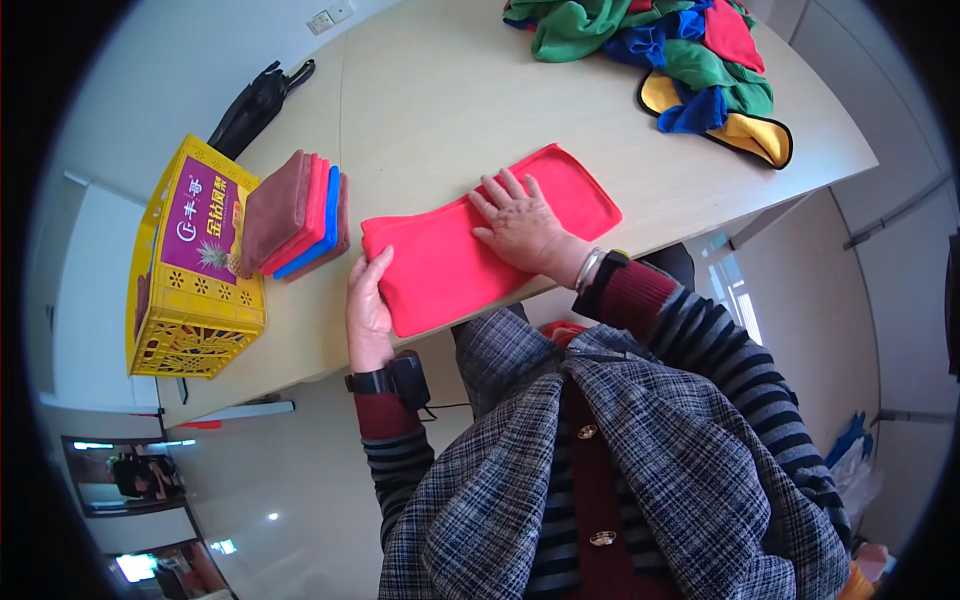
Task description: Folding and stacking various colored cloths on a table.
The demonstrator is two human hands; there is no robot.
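Observation:
A red cloth, folded into a long rectangle, lies along the table's near edge. At its left end my left hand grips it, thumb on top and the other fingers mostly hidden behind or beneath the fold. My right hand rests flat on the middle of the cloth with its fingers spread. To the left stands a stack of folded cloths in brownish red, red and blue, close beside a yellow plastic crate.
The pale wooden table carries a heap of loose green, blue, red and yellow cloths at the far right. A black folded umbrella lies behind the crate. A wall socket shows at the back left.

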